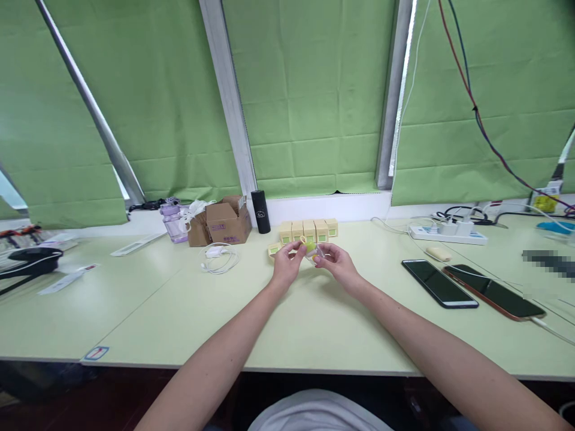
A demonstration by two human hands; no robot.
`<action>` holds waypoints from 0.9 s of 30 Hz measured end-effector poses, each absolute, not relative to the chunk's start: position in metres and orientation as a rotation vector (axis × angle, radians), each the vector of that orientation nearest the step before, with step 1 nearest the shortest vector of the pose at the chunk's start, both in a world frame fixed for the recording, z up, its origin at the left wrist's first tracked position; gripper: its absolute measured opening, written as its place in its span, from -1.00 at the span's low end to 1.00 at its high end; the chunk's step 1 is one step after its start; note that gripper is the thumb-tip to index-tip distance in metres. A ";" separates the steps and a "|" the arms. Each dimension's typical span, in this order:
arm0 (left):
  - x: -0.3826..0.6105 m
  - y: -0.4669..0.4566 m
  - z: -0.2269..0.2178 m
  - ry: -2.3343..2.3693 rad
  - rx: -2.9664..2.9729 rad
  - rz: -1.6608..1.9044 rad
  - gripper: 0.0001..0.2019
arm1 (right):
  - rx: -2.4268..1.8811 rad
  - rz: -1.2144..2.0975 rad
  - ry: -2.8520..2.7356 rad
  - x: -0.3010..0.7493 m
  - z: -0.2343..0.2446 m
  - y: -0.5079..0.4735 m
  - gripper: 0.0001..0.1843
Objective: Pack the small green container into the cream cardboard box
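You have a small lime-green and yellow object with a clear, shiny part (309, 246) between your two hands, just below the centre of the frame, raised over the pale yellow-green tabletop (233, 335). Your left hand (287, 261) has thumb and fingers closed to a narrow pinch on the object's left side. Your right hand (338, 264) pinches its right side, thumb and fingers likewise nearly together; the exact contact points are too small to make out.

Just beyond your fingers, at the centre of the frame, stands a row of small cream-yellow boxes with green windows (309, 230); a similar small cream-yellow piece (272, 251) sits just beside your left fingertips. Left of centre are a black cylinder (260, 212) and an open brown cardboard box (229, 222). At the right of the frame, a black flat phone (438, 284) lies near a white power strip (449, 234).
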State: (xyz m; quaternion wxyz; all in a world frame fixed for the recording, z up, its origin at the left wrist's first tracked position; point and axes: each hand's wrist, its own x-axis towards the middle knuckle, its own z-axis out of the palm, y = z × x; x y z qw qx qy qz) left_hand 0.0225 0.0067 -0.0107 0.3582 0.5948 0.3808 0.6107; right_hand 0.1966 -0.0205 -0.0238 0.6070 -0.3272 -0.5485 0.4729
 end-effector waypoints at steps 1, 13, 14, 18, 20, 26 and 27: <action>0.023 0.007 -0.011 0.984 1.534 1.578 -0.50 | -0.750 1.099 -1.270 0.197 -0.024 -0.020 -0.35; 0.022 0.009 -0.013 0.979 1.535 1.594 -0.52 | -0.753 1.126 -1.293 0.198 -0.024 -0.020 -0.38; 0.022 0.009 -0.012 0.977 1.532 1.599 -0.51 | -0.755 1.128 -1.296 0.198 -0.024 -0.020 -0.38; 0.023 0.009 -0.012 0.963 1.523 1.599 -0.51 | -0.760 1.140 -1.300 0.197 -0.026 -0.019 -0.39; 0.023 0.008 -0.012 0.968 1.529 1.595 -0.52 | -0.752 1.146 -1.295 0.197 -0.026 -0.019 -0.38; 0.025 0.004 -0.014 0.970 1.553 1.578 -0.54 | -0.722 1.147 -1.288 0.195 -0.027 -0.020 -0.39; 0.025 0.004 -0.014 0.967 1.560 1.574 -0.55 | -0.723 1.144 -1.289 0.195 -0.027 -0.020 -0.39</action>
